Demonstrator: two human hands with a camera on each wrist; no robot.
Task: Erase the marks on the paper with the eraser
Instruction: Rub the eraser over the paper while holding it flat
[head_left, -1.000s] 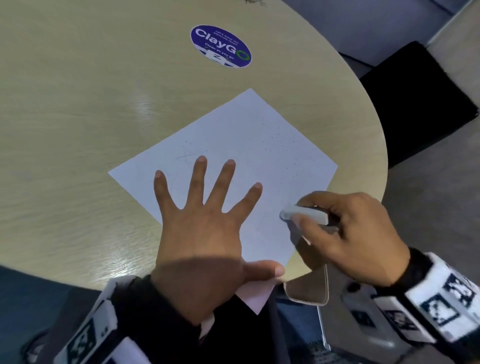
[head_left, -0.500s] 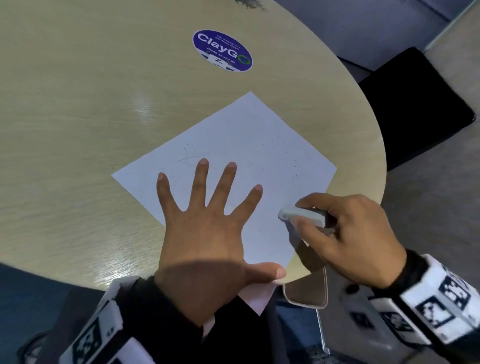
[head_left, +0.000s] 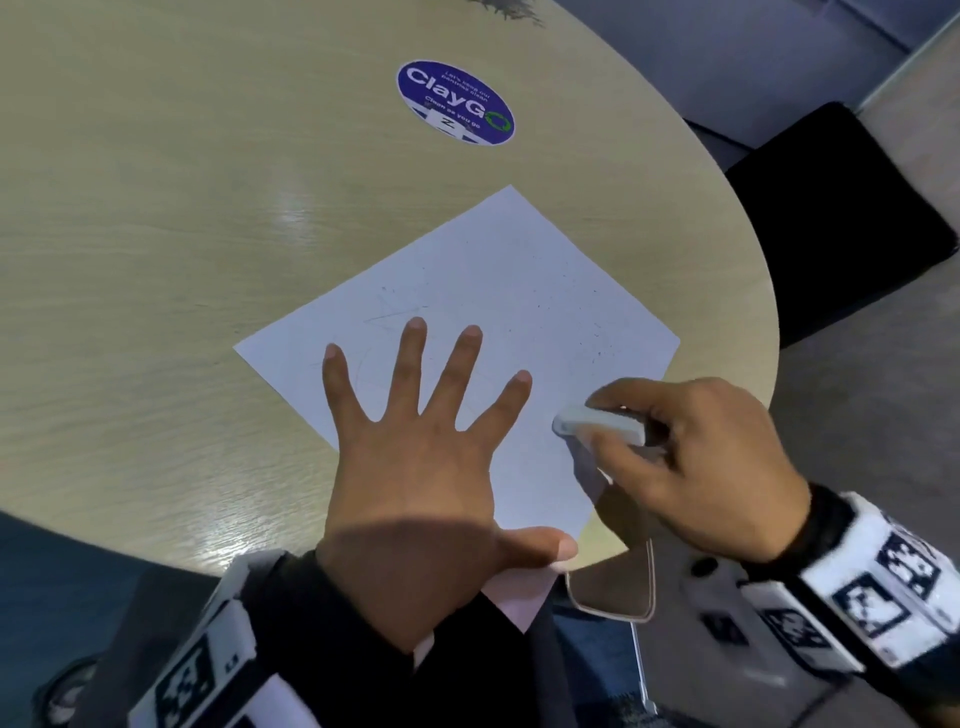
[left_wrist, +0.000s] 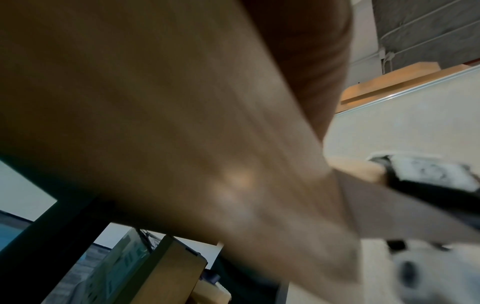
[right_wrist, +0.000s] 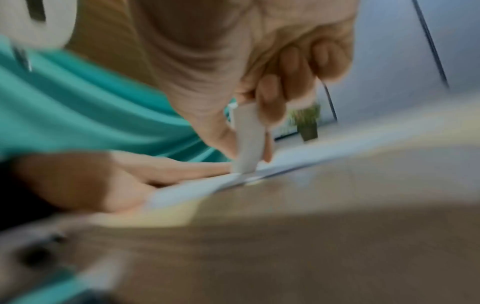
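A white sheet of paper (head_left: 519, 280) lies turned like a diamond on the round wooden table (head_left: 156, 260), with faint pencil lines and dark crumbs on it. My left hand (head_left: 415, 441) lies flat on the sheet's near part with fingers spread, thumb near the table's edge. My right hand (head_left: 675, 457) pinches a white eraser (head_left: 597, 428) between thumb and fingers at the sheet's right side. In the right wrist view the eraser (right_wrist: 246, 142) stands on end with its tip touching the paper (right_wrist: 197, 189). The left wrist view is blurred and shows only the table's underside.
A round blue ClayGo sticker (head_left: 456, 103) is stuck on the table beyond the paper. A black chair seat (head_left: 841, 208) stands to the right past the table's edge. A small potted plant (right_wrist: 307, 123) shows far off.
The eraser has slid slightly left over the paper in my right hand. My left hand stays pressed flat in the same place.
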